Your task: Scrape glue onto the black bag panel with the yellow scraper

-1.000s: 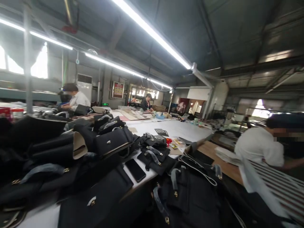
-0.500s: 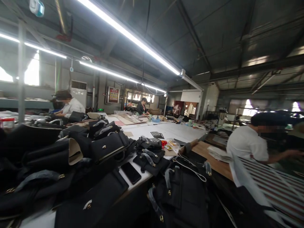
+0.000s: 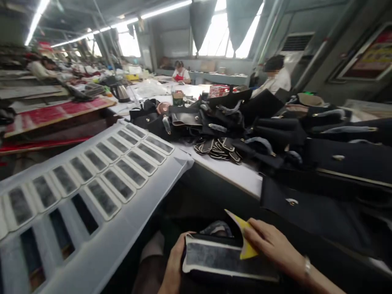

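two hands on dark padded piece (image 3: 226, 259): left hand (image 3: 174, 265) grips edge, right hand (image 3: 271, 245) pinches yellow sheet (image 3: 243, 237).

Bright daylight pours through rear windows (image 3: 220, 34), blown out white, no detail in panes. Ceiling tube lights (image 3: 101, 28) streak overhead, glaring. Table top (image 3: 239, 175) lit well; dark bags (image 3: 321, 134) swallow detail, near black. Deep shadow under table edge. Wide lens bends lines at edges, stretches white slotted panel (image 3: 92, 192) lower left. Motion blur softens corners and far background.
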Demonstrator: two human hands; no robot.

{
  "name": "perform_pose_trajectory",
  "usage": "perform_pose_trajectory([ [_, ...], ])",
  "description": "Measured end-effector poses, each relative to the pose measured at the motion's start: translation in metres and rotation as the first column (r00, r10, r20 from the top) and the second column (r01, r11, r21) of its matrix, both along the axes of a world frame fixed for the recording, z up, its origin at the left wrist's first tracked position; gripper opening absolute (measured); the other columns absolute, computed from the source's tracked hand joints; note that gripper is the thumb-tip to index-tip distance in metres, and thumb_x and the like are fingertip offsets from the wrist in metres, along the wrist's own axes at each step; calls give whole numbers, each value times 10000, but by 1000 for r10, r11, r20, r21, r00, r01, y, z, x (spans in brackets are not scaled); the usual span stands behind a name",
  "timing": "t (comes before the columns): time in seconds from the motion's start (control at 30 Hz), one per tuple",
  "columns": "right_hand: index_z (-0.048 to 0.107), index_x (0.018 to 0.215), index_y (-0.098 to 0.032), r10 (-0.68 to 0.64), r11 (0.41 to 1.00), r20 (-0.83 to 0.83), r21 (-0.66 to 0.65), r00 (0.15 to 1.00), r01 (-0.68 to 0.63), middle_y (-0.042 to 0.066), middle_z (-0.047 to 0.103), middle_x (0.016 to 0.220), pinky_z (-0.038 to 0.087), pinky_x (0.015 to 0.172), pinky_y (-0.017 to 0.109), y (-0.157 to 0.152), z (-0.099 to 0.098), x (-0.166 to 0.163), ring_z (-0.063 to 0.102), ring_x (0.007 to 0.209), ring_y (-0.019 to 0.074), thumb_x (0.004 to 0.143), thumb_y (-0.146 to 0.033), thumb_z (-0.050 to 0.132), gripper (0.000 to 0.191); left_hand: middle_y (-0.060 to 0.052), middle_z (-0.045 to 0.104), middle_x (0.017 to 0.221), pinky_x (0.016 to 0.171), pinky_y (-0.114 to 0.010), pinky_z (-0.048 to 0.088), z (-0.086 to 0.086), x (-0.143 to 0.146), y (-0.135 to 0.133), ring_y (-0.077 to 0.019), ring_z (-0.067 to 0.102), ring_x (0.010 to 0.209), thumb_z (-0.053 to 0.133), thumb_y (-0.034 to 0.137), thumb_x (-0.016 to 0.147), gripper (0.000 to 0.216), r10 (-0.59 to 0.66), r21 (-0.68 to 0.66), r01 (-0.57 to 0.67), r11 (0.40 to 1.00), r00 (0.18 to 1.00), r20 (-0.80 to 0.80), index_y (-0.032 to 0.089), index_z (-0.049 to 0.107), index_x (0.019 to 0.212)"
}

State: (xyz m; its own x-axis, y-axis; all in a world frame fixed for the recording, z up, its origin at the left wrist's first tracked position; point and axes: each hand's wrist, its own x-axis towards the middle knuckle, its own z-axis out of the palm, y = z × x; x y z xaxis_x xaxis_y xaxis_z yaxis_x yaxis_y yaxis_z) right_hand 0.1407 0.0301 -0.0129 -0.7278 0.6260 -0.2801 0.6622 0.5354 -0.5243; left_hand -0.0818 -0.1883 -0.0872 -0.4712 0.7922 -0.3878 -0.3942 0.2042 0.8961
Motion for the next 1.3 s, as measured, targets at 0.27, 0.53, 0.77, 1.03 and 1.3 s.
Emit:
perform_pose_trajectory([
  [0.27,585,696,-203,505,766,135,384,853,-515,35,656,728,277,719,362,-12,-18,-124,564,733,192,1014,-428,362,449,-86,608,1317,1084,-376,365,-9,16,6,-274,493,1268,385,462,976,445,58,119,-39,992,986,-156,180,603,1242],
  [0.53,584,696,-204,768,531,120,429,629,-731,20,640,692,233,701,378,-9,-23,-174,505,679,169,1008,-434,358,449,-61,665,1162,995,-362,422,-9,22,13,-212,620,1084,515,535,928,836,305,63,-320,945,937,171,257,19,1541],
  [0.77,564,686,-205,852,419,102,459,514,-784,13,632,682,224,688,383,-5,-26,-191,476,650,161,989,-468,374,445,-132,470,1451,656,-239,527,-6,27,14,-52,579,597,683,502,833,925,518,41,-521,852,853,68,381,80,1524],
  [1.03,563,684,-204,903,330,100,463,419,-823,22,625,657,214,662,380,-7,-25,-199,461,615,163,989,-461,356,449,-110,702,1192,667,-223,577,-12,26,7,-156,701,744,669,492,833,528,434,49,-432,901,897,-81,211,612,1276],
  [1.3,558,688,-198,925,295,81,461,371,-837,34,633,670,213,653,375,-4,-31,-196,472,606,162,984,-461,356,445,-49,710,1199,936,-281,552,-13,22,-1,-214,707,1016,636,416,875,353,342,14,-367,930,852,-397,266,691,1191],
])
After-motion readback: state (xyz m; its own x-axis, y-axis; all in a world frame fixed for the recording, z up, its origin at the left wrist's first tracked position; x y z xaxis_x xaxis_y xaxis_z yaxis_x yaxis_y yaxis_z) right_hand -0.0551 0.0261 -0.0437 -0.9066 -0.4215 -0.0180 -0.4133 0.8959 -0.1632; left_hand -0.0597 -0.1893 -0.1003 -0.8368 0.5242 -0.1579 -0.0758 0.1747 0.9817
